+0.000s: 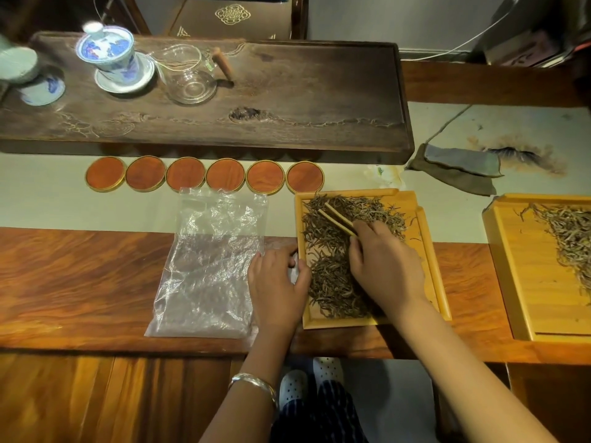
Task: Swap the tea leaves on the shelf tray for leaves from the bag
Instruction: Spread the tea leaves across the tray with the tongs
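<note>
Both hands work at the near edge of the surface (pixel 80 282): our left hand (pixel 276 287) curls over the corner of the clear plastic bag (pixel 208 260), pinching its edge beside the bamboo tray (pixel 427 251), while our right hand (pixel 385 262) is closed around a pair of bamboo tongs (pixel 335 217) reaching into the tea leaves (pixel 329 270).

Going by size, the long dark tea board (pixel 287 100) runs across the back, carrying a blue-and-white gaiwan (pixel 110 55) and a glass pitcher (pixel 188 75). A second bamboo tray (pixel 527 276) with paler leaves sits well apart at the right. The bag lies flat and looks nearly empty, though its crinkled film makes that hard to judge. Six round wooden coasters (pixel 204 174) line up behind it.

The leaves are thin, dry, light and brittle; we judge they will scatter and snap under pressure, so the tongs should gather loose bunches gently. The bag is limp and slippery, best held at its mouth; the tray is stiff, best taken by its raised rims.
</note>
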`<action>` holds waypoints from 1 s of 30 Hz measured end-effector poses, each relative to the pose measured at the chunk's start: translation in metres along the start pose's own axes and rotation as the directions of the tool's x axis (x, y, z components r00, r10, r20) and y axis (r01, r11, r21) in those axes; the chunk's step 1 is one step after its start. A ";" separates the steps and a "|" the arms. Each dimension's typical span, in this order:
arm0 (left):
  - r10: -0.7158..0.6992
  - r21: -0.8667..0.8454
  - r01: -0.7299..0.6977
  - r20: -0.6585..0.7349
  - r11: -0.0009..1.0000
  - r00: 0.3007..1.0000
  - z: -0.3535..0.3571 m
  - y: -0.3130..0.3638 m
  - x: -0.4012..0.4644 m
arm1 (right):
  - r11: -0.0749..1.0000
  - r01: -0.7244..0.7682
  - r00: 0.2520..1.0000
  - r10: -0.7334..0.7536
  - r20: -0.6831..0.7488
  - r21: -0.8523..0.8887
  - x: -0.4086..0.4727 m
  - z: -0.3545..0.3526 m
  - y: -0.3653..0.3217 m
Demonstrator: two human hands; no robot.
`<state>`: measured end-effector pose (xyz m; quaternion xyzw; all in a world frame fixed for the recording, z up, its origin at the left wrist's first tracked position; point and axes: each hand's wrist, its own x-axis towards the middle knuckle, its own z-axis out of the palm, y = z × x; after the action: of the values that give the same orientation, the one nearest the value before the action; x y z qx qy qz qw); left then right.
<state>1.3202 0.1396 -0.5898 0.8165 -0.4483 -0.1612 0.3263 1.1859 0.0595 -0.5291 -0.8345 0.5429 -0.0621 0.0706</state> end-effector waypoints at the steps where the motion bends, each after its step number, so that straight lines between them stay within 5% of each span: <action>1: 0.002 0.000 -0.002 0.001 1.000 1.000 0.000 0.000 0.000 | 1.000 -0.001 1.000 0.001 -0.013 0.010 -0.002 -0.002 -0.001; 10: 0.000 0.003 0.000 0.011 1.000 1.000 0.000 -0.001 0.000 | 1.000 -0.006 0.996 0.007 0.089 -0.008 -0.043 -0.006 -0.003; 17: -0.015 0.006 0.014 0.016 1.000 1.000 0.001 -0.001 -0.001 | 0.995 0.037 0.995 -0.029 -0.097 0.090 -0.077 -0.025 0.011; 22: -0.017 0.018 0.017 0.001 1.000 1.000 0.001 -0.001 -0.002 | 0.997 0.065 0.997 -0.066 0.036 0.029 -0.111 -0.019 0.008; 30: -0.001 0.014 0.001 -0.002 1.000 1.000 0.001 -0.001 -0.002 | 0.995 0.096 0.995 -0.096 0.015 0.017 -0.119 -0.013 0.004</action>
<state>1.3196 0.1411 -0.5912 0.8193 -0.4485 -0.1572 0.3208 1.1321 0.1660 -0.5206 -0.8596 0.5010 -0.0632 0.0784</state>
